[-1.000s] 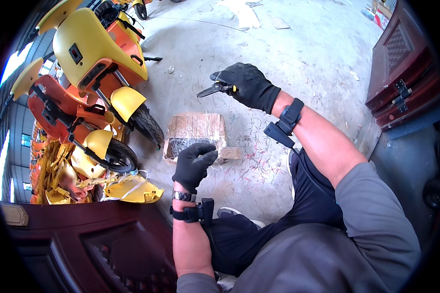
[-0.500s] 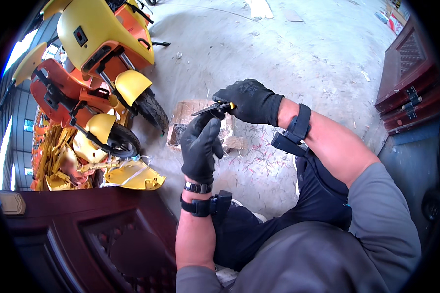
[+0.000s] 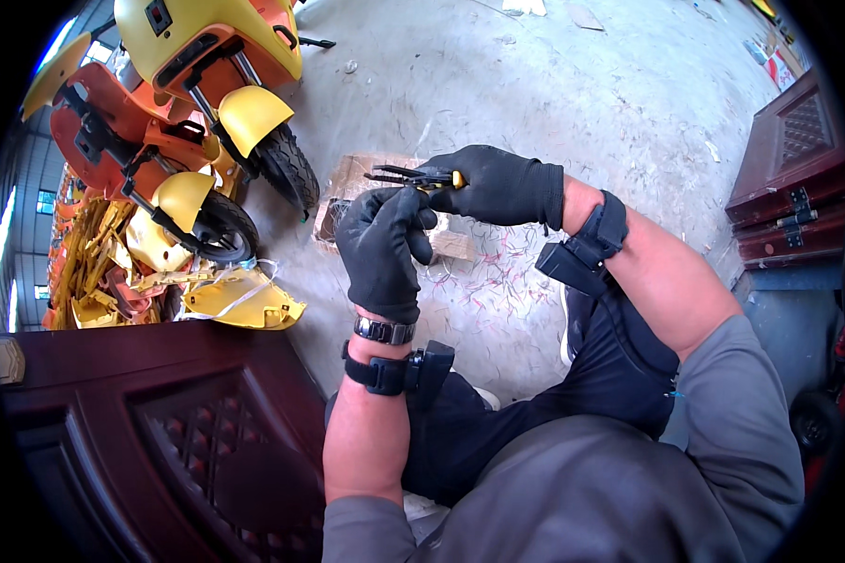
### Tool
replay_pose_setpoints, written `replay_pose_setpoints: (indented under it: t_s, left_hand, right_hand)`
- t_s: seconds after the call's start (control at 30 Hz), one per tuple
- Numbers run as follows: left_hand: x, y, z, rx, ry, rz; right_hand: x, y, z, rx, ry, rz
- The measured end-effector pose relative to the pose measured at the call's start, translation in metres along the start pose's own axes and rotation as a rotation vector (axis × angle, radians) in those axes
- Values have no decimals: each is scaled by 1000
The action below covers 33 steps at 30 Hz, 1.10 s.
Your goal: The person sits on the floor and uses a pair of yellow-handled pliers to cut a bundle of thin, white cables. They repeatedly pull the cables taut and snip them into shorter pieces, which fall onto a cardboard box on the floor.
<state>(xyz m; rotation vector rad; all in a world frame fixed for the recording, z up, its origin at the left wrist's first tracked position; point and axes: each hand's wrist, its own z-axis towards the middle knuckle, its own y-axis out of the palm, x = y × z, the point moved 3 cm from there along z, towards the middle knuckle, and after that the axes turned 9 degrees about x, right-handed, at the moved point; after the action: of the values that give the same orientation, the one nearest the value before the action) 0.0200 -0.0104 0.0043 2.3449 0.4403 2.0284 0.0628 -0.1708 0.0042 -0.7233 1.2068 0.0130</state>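
Gloved in black, the right hand (image 3: 502, 188) is closed around the yellow-trimmed handles of a pair of pliers (image 3: 411, 176), whose dark tips point away from it toward the scooters. Just below the pliers, the left hand (image 3: 383, 246), also in a black glove, is raised with its fingers curled, the fingertips touching the underside of the tool near its nose; whether it pinches anything small there cannot be told. Both hands hang above a flat piece of cardboard (image 3: 347, 178) lying on the concrete floor (image 3: 535, 84), so the pliers sit over the cardboard's near edge. Left of the cardboard stand yellow and orange scooters (image 3: 197, 84), one black tyre (image 3: 286, 169) almost touching it. Nearer than the cardboard, at lower left, is a dark brown carved wooden panel (image 3: 160, 432).
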Motion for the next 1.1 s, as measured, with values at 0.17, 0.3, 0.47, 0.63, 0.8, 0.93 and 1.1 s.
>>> replay_pose_setpoints:
  t_s: [0.17,0.3,0.47,0.63,0.8,0.93,1.1]
  left_hand:
    - [3,1,-2,4,12,35]
    - [2,-1,-2,-11,62,103]
    - [0,-2,-1,-8,22,108]
    - [0,2,-2,10,-31,19]
    - [-9,0,5,-64,249,164]
    - [-5,-1,3,-135,414,336]
    - [-6,3,1,-23,-149,-28]
  right_hand:
    - [1,1,-1,9,-11,-41]
    - [3,4,-1,8,-13,-62]
    - [5,7,-2,67,-92,-131]
    - [8,6,-3,89,-117,-146]
    - [7,0,-2,120,-61,-323]
    - [6,-10,-1,229,-69,-470]
    - [5,-12,-2,262,-81,-487]
